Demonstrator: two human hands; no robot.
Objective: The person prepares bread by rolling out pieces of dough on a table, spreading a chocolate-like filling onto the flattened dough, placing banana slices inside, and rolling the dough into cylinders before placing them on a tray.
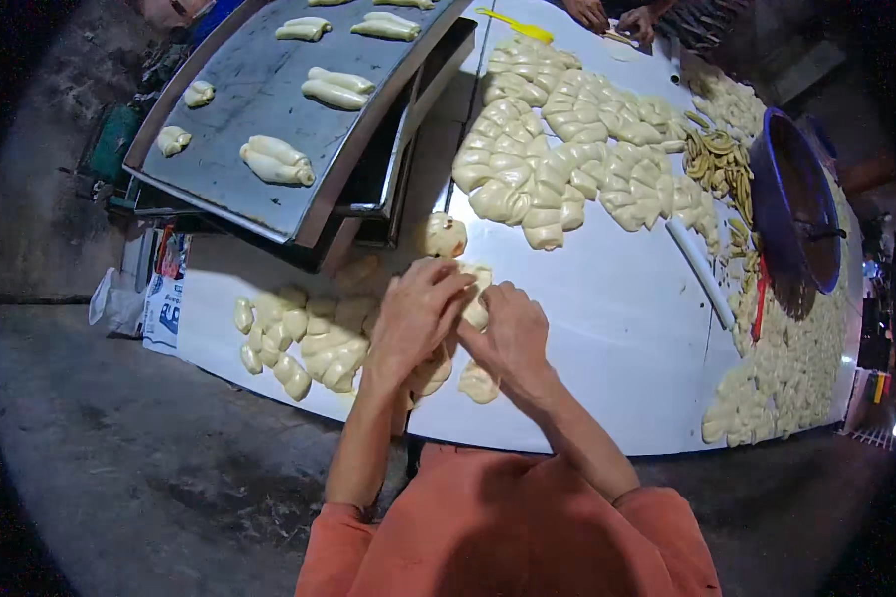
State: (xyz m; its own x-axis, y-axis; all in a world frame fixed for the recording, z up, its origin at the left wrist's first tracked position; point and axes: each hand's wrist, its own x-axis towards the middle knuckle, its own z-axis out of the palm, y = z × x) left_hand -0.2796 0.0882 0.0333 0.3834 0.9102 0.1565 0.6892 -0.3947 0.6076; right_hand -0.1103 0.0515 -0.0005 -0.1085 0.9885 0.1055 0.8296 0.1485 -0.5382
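Bare hands working a soft dough piece at the near edge of a white table (607,338). The pale dough piece (476,310) lies on the tabletop between the two hands, to the right of the left hand (418,306) and to the left of the right hand (517,330), touching the fingers of both. The left hand arches over its left side with fingers bent; the right hand is loosely curled along its right side. The fingertips are partly hidden, so whether either hand pinches the dough cannot be told. Just beyond the left hand sits a rounded, spotted dough lump (442,236); a smaller dough lump (479,383) lies on the near side, beside the right wrist. A dough cluster (331,348) spreads to the left of the left hand. At far left, a metal tray (231,104) bears shaped rolls (277,160), spaced apart. Farther off and to the right lie a broad dough mass (528,164), a white rod (700,274) and a purple basin (773,209).
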